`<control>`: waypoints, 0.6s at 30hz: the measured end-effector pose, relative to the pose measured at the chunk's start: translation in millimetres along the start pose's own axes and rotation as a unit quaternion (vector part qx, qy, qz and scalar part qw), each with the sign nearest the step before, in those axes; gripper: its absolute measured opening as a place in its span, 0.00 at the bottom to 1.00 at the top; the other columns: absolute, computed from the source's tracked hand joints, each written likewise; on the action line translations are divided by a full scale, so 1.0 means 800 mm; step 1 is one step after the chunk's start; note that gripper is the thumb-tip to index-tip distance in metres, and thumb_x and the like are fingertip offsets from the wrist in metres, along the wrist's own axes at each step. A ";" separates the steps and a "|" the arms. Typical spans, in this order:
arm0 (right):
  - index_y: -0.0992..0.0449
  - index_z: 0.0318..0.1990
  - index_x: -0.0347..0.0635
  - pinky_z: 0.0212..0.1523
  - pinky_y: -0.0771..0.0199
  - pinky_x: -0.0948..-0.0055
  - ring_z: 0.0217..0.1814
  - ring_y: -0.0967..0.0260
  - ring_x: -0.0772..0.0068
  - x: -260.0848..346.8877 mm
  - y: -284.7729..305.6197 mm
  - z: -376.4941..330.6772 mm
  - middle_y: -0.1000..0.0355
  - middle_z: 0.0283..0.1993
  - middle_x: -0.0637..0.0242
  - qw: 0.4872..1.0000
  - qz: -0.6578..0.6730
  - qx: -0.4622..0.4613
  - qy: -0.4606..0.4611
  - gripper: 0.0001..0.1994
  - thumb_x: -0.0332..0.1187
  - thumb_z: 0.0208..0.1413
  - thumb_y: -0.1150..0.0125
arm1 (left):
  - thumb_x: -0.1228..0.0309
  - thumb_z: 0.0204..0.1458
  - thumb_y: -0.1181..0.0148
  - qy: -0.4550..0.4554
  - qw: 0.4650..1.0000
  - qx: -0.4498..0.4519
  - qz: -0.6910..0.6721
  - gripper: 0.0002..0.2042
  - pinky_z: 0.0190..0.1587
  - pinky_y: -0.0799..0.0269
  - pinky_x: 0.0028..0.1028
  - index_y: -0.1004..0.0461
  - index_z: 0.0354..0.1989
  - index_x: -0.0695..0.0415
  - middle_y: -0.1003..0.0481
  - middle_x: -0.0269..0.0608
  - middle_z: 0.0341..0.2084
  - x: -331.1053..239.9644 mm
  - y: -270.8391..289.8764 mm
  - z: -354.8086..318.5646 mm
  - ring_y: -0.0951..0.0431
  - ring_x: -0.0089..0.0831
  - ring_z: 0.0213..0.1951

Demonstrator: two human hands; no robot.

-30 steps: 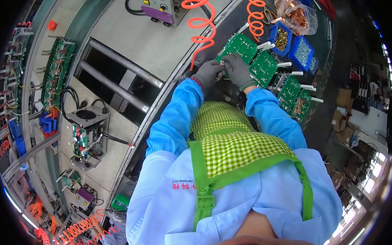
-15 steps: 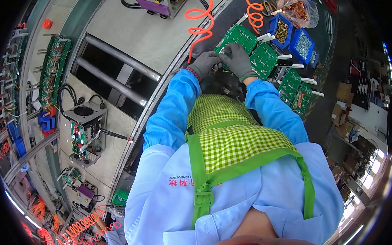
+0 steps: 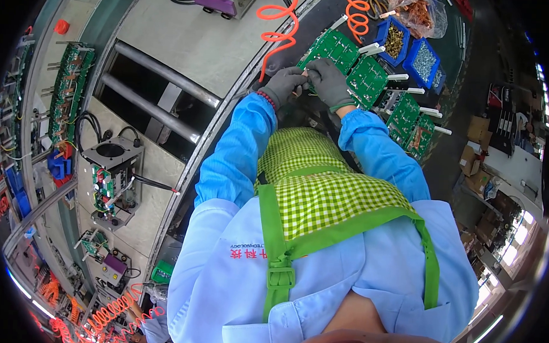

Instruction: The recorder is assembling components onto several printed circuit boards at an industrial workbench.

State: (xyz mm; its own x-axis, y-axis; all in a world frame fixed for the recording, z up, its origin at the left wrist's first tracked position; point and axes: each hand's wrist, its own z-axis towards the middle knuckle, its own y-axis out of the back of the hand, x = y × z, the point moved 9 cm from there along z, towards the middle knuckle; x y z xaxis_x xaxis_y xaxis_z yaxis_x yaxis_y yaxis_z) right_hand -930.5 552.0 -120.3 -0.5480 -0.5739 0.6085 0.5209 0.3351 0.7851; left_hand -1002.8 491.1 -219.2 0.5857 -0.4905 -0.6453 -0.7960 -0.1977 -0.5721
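Note:
My left hand and my right hand, both in grey gloves, meet at the near left edge of a row of green circuit boards. The fingers of both are curled and pinched together. A small tan or copper-coloured bit shows between the fingertips; I cannot make out whether it is a part or a bare fingertip. Beside my right hand lies another green board, with white strips standing out along its far side. Further right are more boards in the same row.
Blue bins of brass-coloured and silvery hardware stand beyond the boards, near a clear bag of copper parts. Orange coiled hoses hang over the bench. Leftward are metal rollers and a black-topped assembly.
My right hand has shifted slightly left, its fingers closer to the left fingertips. My left hand stays pinched in nearly the same place. The whole view has shifted a little.

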 end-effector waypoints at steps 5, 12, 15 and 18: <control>0.25 0.35 0.45 0.40 0.30 0.61 0.40 0.31 0.55 -0.010 -0.003 0.002 0.31 0.39 0.59 0.999 0.042 0.020 -0.010 0.07 0.36 0.50 0.43 | 0.71 0.52 0.45 0.025 1.000 0.006 -0.013 0.07 0.20 0.38 0.15 0.29 0.35 0.61 0.29 0.34 0.23 0.002 0.001 0.001 0.32 0.16 0.20; 0.27 0.32 0.43 0.39 0.29 0.59 0.40 0.31 0.53 -0.002 -0.008 0.008 0.31 0.39 0.57 0.995 -0.064 0.037 -0.062 0.11 0.41 0.49 0.41 | 0.75 0.53 0.50 -0.067 0.988 -0.005 0.142 0.08 0.23 0.36 0.16 0.27 0.39 0.63 0.29 0.34 0.28 -0.012 -0.008 -0.007 0.32 0.14 0.23; 0.28 0.31 0.43 0.39 0.30 0.58 0.40 0.31 0.52 -0.001 -0.004 0.015 0.32 0.39 0.56 0.991 -0.098 0.031 -0.089 0.13 0.43 0.48 0.40 | 0.76 0.52 0.50 -0.050 0.995 -0.010 0.087 0.09 0.24 0.36 0.16 0.27 0.39 0.64 0.29 0.34 0.28 -0.007 -0.007 -0.006 0.31 0.14 0.24; 0.27 0.33 0.43 0.40 0.29 0.58 0.41 0.31 0.52 -0.020 -0.011 0.013 0.32 0.40 0.56 0.976 -0.141 0.093 -0.139 0.14 0.43 0.47 0.39 | 0.76 0.52 0.49 -0.037 0.994 0.002 0.101 0.08 0.23 0.37 0.15 0.27 0.39 0.63 0.29 0.33 0.27 -0.008 -0.005 -0.004 0.31 0.15 0.22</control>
State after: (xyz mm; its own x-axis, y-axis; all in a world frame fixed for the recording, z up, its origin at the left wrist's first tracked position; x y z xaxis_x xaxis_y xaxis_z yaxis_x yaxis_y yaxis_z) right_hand -933.4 565.7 -135.8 -0.8221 -0.4466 0.3531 0.2107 0.3375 0.9174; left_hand -1003.7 492.7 -211.2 0.4236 -0.4566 -0.7824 -0.8980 -0.0983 -0.4288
